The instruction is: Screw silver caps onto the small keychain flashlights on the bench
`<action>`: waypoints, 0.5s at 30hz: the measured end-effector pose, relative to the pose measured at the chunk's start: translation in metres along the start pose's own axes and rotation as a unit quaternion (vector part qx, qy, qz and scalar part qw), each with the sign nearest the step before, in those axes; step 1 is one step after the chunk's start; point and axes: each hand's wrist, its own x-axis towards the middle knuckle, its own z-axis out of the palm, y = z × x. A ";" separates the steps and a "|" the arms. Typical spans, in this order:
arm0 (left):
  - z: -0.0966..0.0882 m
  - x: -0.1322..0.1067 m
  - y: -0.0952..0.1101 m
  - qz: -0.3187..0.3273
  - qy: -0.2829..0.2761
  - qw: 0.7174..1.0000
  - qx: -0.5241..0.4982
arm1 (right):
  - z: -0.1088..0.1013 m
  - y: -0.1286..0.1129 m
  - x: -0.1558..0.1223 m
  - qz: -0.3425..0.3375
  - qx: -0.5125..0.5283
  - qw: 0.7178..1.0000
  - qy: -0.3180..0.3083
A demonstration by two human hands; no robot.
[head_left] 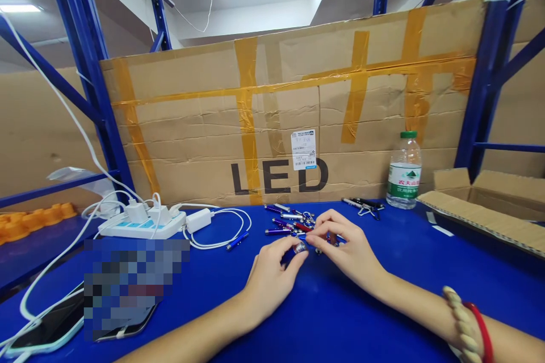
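And there, a shiny piece (300, 247) is pinched by the left hand (269, 275), near side of the pens (277, 232); whether anything's gripped by the right hand (351, 247), just rightward, can't be told.

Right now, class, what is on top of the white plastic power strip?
White box-shaped plugs sit on the power strip; its covered surface beneath them cannot be seen.

A blue tabletop (332, 323) bears pen-like tubes (276, 232), a power strip (140, 231), phones (53, 320) and a bottle (403, 178).
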 end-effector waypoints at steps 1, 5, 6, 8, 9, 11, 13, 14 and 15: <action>0.000 0.000 0.000 0.010 -0.007 1.000 -0.004 | 0.000 -0.001 -0.001 -0.009 0.008 1.000 -0.006; 0.000 -0.001 0.002 0.043 -0.026 0.998 -0.024 | 0.001 -0.006 -0.004 -0.027 0.033 0.999 -0.028; 0.000 -0.002 0.002 0.047 -0.029 0.998 -0.027 | 0.002 -0.007 -0.005 -0.029 0.037 0.998 -0.032; 0.000 -0.002 0.002 0.051 -0.032 0.998 -0.032 | 0.002 -0.007 -0.007 -0.032 0.038 0.998 -0.047; 0.000 -0.002 0.002 0.050 -0.035 0.998 -0.032 | 0.002 -0.007 -0.008 -0.036 0.037 0.997 -0.056; -0.001 -0.001 0.001 0.038 -0.038 0.998 -0.027 | 0.000 -0.005 -0.008 -0.049 0.028 0.995 -0.082; -0.001 0.001 0.000 0.011 -0.031 0.999 -0.013 | -0.003 -0.002 -0.006 -0.066 0.014 0.991 -0.113; -0.001 0.001 -0.001 -0.009 -0.022 1.000 -0.007 | -0.005 0.000 -0.005 -0.073 0.006 0.989 -0.127; -0.002 0.002 -0.002 -0.029 -0.010 1.000 -0.004 | -0.009 0.003 -0.003 -0.076 -0.004 0.987 -0.139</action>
